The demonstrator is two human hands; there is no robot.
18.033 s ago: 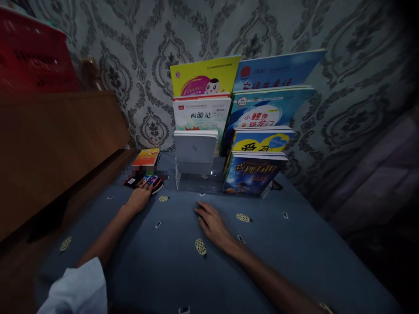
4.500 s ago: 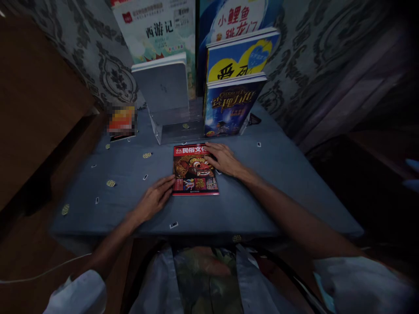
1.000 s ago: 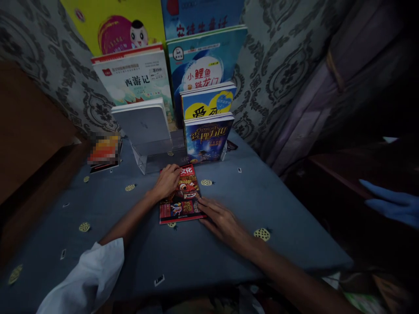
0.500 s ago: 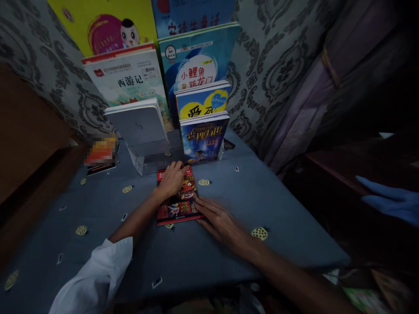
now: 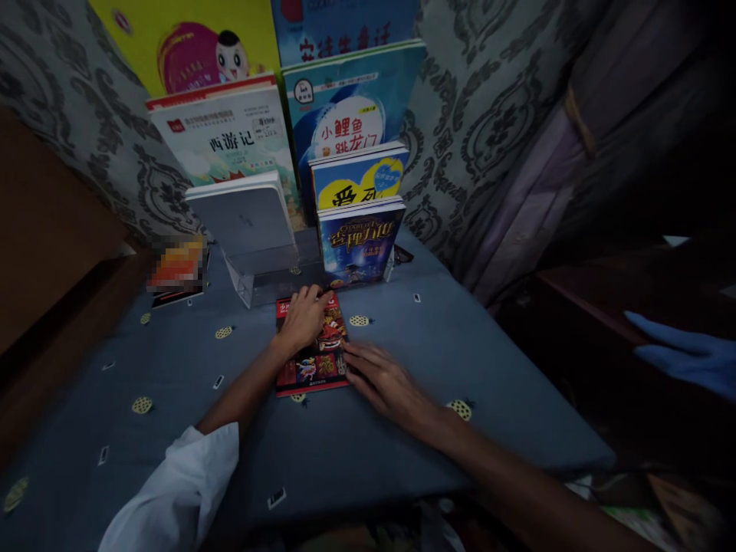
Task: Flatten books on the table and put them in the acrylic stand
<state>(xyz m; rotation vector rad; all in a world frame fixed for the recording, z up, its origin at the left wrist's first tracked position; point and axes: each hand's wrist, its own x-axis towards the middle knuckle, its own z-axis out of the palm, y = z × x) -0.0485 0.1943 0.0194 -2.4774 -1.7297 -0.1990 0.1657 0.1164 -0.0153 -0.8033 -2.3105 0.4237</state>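
Observation:
A thin red and black book (image 5: 325, 369) with colourful pictures on its cover lies flat on the patterned blue tablecloth (image 5: 189, 452). My left hand (image 5: 302, 320) rests across its upper left part, fingers spread over the cover. At the book's right edge, my right hand (image 5: 386, 383) touches with outstretched fingertips, its palm low over the cloth. Just behind the book stand a clear stand (image 5: 270, 284) holding a grey-white book (image 5: 247, 226), and a blue book (image 5: 359, 241) with a yellow and blue one (image 5: 345, 184) behind it.
Taller picture books, one white (image 5: 227, 138), one teal (image 5: 356, 77) and one yellow (image 5: 138, 38), rise at the back. A blurred orange item (image 5: 177, 264) lies at the left. Dark glasses (image 5: 402, 253) are beside the blue book. A blue glove-like shape (image 5: 684, 349) is beyond the table's right edge.
My right hand has shifted slightly right along the book's edge, showing more of the lower right cover. The left hand stays on the book. The view has moved a little.

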